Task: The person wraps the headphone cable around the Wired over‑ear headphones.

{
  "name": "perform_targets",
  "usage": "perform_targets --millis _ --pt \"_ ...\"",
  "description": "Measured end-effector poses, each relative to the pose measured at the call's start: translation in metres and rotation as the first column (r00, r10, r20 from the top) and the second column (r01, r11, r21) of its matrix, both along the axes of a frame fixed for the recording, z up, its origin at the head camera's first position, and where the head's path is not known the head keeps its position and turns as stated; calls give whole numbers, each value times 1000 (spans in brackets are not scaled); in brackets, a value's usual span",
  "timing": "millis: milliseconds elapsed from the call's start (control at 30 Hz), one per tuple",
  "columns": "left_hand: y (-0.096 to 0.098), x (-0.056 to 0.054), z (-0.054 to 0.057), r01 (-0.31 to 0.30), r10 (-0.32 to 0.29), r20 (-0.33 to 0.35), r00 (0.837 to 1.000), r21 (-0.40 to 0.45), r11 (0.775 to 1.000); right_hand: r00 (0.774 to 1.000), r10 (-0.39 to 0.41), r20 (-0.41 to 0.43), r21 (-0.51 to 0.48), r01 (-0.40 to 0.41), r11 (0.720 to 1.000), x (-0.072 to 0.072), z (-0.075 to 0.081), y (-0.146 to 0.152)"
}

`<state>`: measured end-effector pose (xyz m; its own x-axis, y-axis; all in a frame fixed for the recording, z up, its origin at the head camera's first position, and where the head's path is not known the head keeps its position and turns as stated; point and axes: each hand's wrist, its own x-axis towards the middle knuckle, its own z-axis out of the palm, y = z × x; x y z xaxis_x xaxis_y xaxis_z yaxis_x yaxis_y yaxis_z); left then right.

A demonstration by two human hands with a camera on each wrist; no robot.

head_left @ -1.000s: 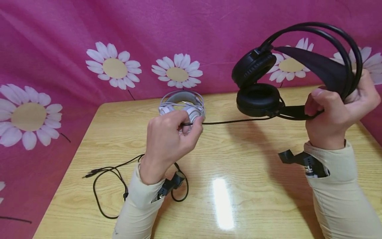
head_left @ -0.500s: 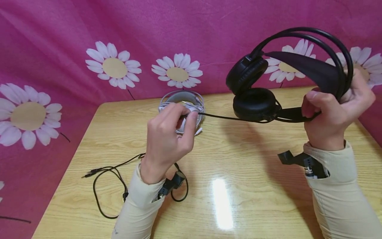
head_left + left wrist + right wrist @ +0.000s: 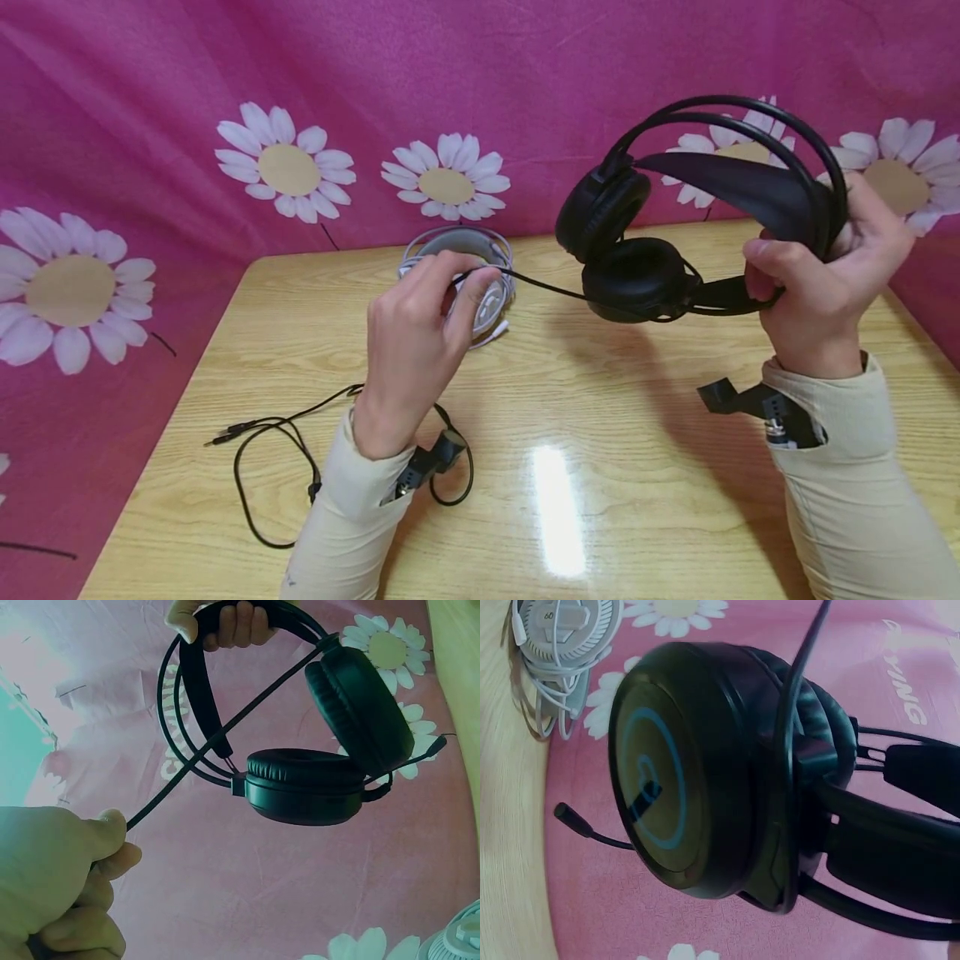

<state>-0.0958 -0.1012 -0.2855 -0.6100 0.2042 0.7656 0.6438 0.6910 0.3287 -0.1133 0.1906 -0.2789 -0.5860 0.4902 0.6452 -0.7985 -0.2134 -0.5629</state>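
In the head view my right hand (image 3: 828,292) grips the headband of a black headset (image 3: 636,275), which hangs above the table with its ear cups to the left. My left hand (image 3: 412,350) pinches the headset's black cable (image 3: 546,287) between thumb and forefinger. From there the cable runs to the lower ear cup, sagging slightly. The left wrist view shows the padded ear cups (image 3: 304,799) and a thin microphone boom (image 3: 420,754). One cup's round outer face (image 3: 660,787), with a blue ring, fills much of the right wrist view.
Behind my left hand, white headphones (image 3: 491,310) with a wound cable lie near the table's back edge. The black cable's loose end (image 3: 238,454), with its plugs, lies looped at the left of the wooden table (image 3: 600,517). A pink flowered cloth (image 3: 555,75) hangs behind.
The headset and my right hand have shifted left, the headset also downward. My left hand has risen a little, and the cable between the hands has gone from taut to slightly slack.
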Motion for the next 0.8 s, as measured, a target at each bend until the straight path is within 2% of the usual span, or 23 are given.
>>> perform_targets --millis 267,533,667,800 --pt "-2 -2 -1 -5 6 31 999 -26 1000 998 33 61 33 -35 999 -2 -8 5" --pt "-2 -2 -1 9 -8 31 999 -37 999 989 93 110 81 -103 991 0 -12 7" --pt "-3 -2 -1 11 -10 25 1000 -38 999 983 157 99 114 -168 979 2 -13 8" --pt "-3 -1 -1 16 -15 22 1000 -45 999 973 206 103 189 -222 957 3 -14 10"
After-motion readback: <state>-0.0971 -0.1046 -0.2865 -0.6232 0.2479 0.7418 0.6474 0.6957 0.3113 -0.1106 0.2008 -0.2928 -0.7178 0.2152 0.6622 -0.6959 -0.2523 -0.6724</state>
